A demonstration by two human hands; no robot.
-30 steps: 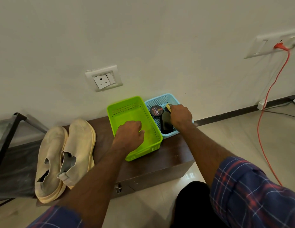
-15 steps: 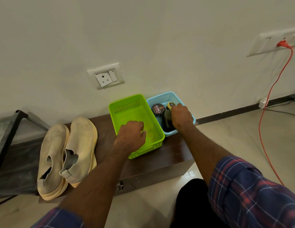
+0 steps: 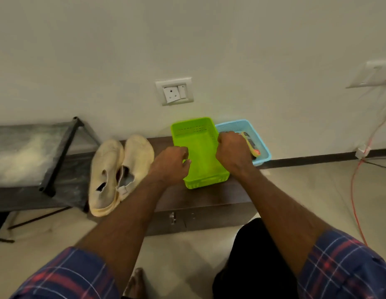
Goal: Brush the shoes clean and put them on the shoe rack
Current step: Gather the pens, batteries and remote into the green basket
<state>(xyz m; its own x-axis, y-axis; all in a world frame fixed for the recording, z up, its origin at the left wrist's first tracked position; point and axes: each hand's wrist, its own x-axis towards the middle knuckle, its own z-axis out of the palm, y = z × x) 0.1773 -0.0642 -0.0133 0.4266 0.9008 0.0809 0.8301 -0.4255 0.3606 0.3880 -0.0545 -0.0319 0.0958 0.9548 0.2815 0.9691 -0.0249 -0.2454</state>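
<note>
Head view: two cream shoes (image 3: 121,173) lie side by side on the dark desk (image 3: 209,197), left of a green basket (image 3: 200,152). Right hand (image 3: 233,152) has risen from the blue basket (image 3: 258,143), fingers curled, contents hidden; left hand (image 3: 170,165) stays loosely curled, holding nothing. Shoe rack (image 3: 58,156) stands leftward against a white wall

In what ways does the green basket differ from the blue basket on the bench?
The green basket is bright lime and looks larger; the blue basket is pale and looks smaller. The green basket looks empty, while the blue basket holds a brush and other dark items. The green one sits left of the blue, nearer the shoes. Both are perforated plastic, rectangular, side by side.
</note>
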